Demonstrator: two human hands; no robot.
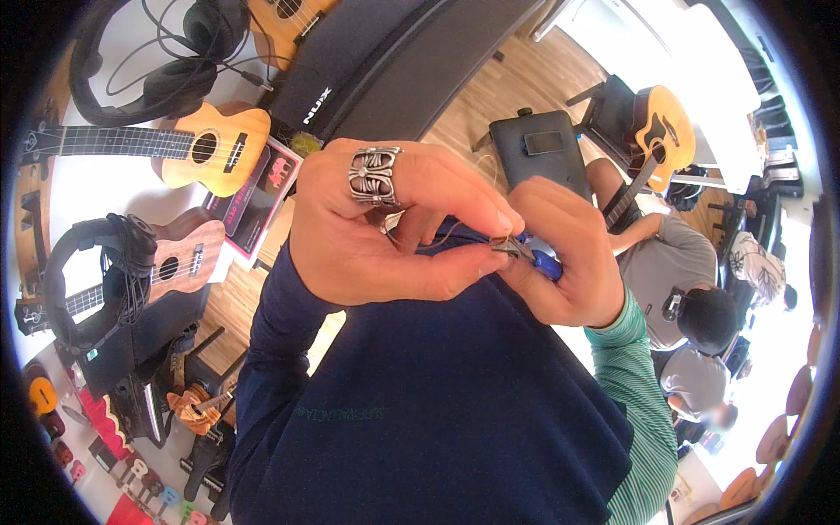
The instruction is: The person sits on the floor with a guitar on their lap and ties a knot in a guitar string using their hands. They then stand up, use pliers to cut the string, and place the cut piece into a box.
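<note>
My left hand (367,232), with a wide silver ring on one finger, pinches a thin wire or string (449,234) between thumb and forefinger. My right hand (569,249) is closed around small pliers (547,265) with blue grips. The metal jaws of the pliers meet the left fingertips, where the thin strand ends. Whether the jaws are closed on the strand is too small to tell. Both hands are held close together in front of my dark blue top (455,376). Part of the strand is hidden behind the left fingers.
Left of my hands are ukuleles (223,149) and black headphones (179,83) on a white surface. A long black keyboard-like case (385,74) lies ahead. To the right are a black stool (534,162) bearing a phone, and a seated person (674,262) with an acoustic guitar (665,131).
</note>
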